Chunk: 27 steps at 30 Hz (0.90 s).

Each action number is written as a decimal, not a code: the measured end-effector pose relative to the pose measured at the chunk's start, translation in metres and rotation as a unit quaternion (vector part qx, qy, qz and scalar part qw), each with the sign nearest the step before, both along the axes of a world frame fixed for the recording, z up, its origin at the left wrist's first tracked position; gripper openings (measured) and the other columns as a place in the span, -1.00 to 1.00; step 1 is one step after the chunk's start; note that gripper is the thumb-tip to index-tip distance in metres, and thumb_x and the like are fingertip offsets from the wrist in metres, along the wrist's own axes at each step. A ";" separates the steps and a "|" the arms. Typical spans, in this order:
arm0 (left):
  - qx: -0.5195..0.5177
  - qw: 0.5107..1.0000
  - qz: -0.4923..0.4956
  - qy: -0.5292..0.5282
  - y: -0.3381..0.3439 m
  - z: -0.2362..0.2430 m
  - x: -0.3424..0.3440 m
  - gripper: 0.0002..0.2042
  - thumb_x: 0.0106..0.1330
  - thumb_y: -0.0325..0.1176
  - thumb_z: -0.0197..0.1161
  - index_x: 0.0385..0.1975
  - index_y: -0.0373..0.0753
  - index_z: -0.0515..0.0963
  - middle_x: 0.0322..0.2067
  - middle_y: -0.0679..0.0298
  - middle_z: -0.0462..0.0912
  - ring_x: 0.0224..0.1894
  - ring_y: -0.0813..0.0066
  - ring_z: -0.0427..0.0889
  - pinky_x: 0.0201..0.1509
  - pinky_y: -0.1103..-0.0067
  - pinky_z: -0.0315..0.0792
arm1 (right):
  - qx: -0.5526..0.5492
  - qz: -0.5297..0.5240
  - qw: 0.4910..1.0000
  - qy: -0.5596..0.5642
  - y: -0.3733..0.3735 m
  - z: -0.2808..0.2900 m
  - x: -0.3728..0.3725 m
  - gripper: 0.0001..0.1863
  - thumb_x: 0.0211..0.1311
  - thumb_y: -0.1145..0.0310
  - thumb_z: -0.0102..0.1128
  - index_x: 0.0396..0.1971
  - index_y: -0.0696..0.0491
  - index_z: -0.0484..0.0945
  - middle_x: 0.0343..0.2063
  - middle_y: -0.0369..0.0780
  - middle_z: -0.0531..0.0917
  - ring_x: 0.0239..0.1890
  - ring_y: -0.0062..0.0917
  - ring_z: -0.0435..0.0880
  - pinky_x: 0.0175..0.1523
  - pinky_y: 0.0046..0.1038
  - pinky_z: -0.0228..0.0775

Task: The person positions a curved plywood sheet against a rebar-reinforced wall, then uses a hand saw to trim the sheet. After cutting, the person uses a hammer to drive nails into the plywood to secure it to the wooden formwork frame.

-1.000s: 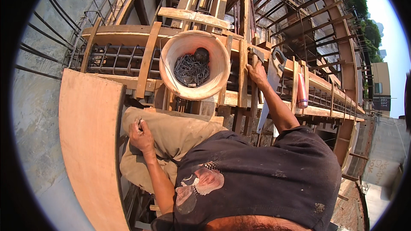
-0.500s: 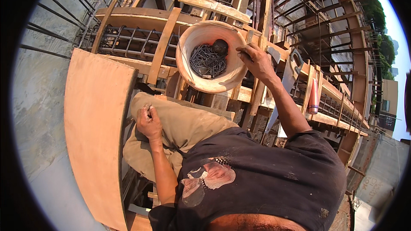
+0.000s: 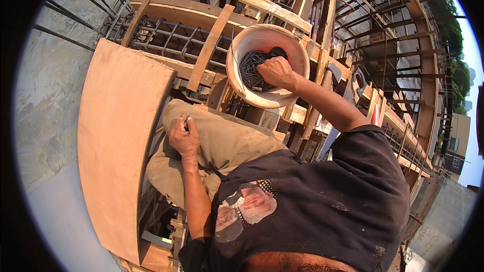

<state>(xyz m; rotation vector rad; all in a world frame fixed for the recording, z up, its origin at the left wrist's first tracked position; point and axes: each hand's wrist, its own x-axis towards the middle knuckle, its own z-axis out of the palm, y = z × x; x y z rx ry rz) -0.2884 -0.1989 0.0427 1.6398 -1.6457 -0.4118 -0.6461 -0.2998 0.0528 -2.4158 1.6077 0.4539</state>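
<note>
A round, pale, worn bucket (image 3: pixel 267 99) stands in front of me, with a heap of dark nails (image 3: pixel 248 68) inside. Near the far wall of the bucket, a dark rounded thing (image 3: pixel 278 52) is partly hidden. My right hand (image 3: pixel 278 74) is down in the bucket at the nails, its fingers bent together and the fingertips out of sight. Over my khaki-trousered leg (image 3: pixel 227 128), my left hand (image 3: pixel 184 137) is closed, thumb and fingertips drawn together. Whatever small thing it may hold cannot be made out.
A curved-looking plywood sheet (image 3: pixel 121 146) lies at my left. Beyond it, a rebar cage (image 3: pixel 176 45) runs between timber boards. To the right of the bucket are a metal tool head (image 3: pixel 335 70), a handsaw (image 3: pixel 359 81) and a red bottle (image 3: pixel 376 115). Gaps show between the timbers below.
My right hand has moved from above the bucket's right rim down into it, onto the nails. My left hand stays closed over my leg. The whole view has shifted slightly.
</note>
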 end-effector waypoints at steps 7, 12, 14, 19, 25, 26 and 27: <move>0.016 1.000 -0.003 -0.024 0.000 -0.005 0.000 -0.88 0.33 -0.40 0.27 -0.23 -0.26 0.69 -0.37 0.19 0.69 -0.41 0.31 0.68 -0.32 0.45 0.56 | 0.038 -0.065 0.992 -0.105 0.007 0.003 -0.017 -0.71 0.20 0.34 0.13 -0.13 -0.11 0.75 -0.32 -0.03 0.77 -0.22 -0.13 0.79 -0.10 -0.08 0.61; 0.001 1.000 -0.009 -0.007 -0.003 -0.002 -0.001 -0.88 0.33 -0.41 0.27 -0.24 -0.26 0.69 -0.38 0.20 0.68 -0.43 0.30 0.67 -0.33 0.45 0.55 | 0.057 -0.022 0.991 -0.117 0.003 -0.022 0.002 -0.76 0.16 0.35 0.15 -0.25 0.01 0.75 -0.36 0.03 0.75 -0.24 -0.06 0.77 -0.11 -0.07 0.60; 0.004 1.000 -0.008 -0.008 -0.003 0.000 -0.001 -0.88 0.33 -0.41 0.27 -0.24 -0.26 0.69 -0.40 0.21 0.67 -0.44 0.31 0.66 -0.34 0.45 0.54 | 0.068 -0.014 0.995 -0.078 0.000 -0.028 0.009 -0.77 0.11 0.37 0.18 -0.35 0.15 0.74 -0.36 0.07 0.74 -0.25 -0.03 0.77 -0.14 -0.08 0.62; -0.004 1.000 -0.004 -0.015 -0.002 -0.001 0.001 -0.88 0.32 -0.41 0.28 -0.24 -0.24 0.69 -0.43 0.24 0.65 -0.47 0.33 0.64 -0.37 0.45 0.52 | 0.090 -0.005 0.996 -0.004 0.002 -0.019 0.026 -0.77 0.11 0.40 0.21 -0.35 0.18 0.77 -0.32 0.04 0.78 -0.22 -0.14 0.81 -0.16 -0.18 0.66; -0.005 1.000 0.003 0.001 0.000 0.001 0.001 -0.89 0.31 -0.39 0.30 -0.24 -0.21 0.70 -0.44 0.26 0.63 -0.47 0.34 0.63 -0.38 0.45 0.51 | 0.071 -0.031 0.996 0.047 0.010 -0.028 0.047 -0.77 0.17 0.38 0.20 -0.32 0.13 0.78 -0.29 -0.04 0.80 -0.20 -0.24 0.83 -0.17 -0.25 0.67; -0.004 1.000 0.003 0.000 -0.001 0.001 0.000 -0.89 0.31 -0.39 0.30 -0.24 -0.21 0.70 -0.44 0.26 0.62 -0.47 0.34 0.63 -0.38 0.45 0.51 | 0.061 -0.040 0.996 0.041 0.010 -0.033 0.045 -0.77 0.16 0.39 0.19 -0.33 0.15 0.78 -0.31 -0.02 0.79 -0.22 -0.22 0.82 -0.19 -0.23 0.67; -0.004 1.000 0.002 -0.002 -0.001 0.002 0.000 -0.88 0.30 -0.39 0.30 -0.24 -0.21 0.70 -0.44 0.25 0.62 -0.47 0.33 0.64 -0.38 0.45 0.51 | 0.051 -0.050 0.997 0.035 0.010 -0.037 0.042 -0.77 0.15 0.39 0.19 -0.34 0.16 0.77 -0.33 -0.01 0.78 -0.24 -0.19 0.82 -0.21 -0.21 0.67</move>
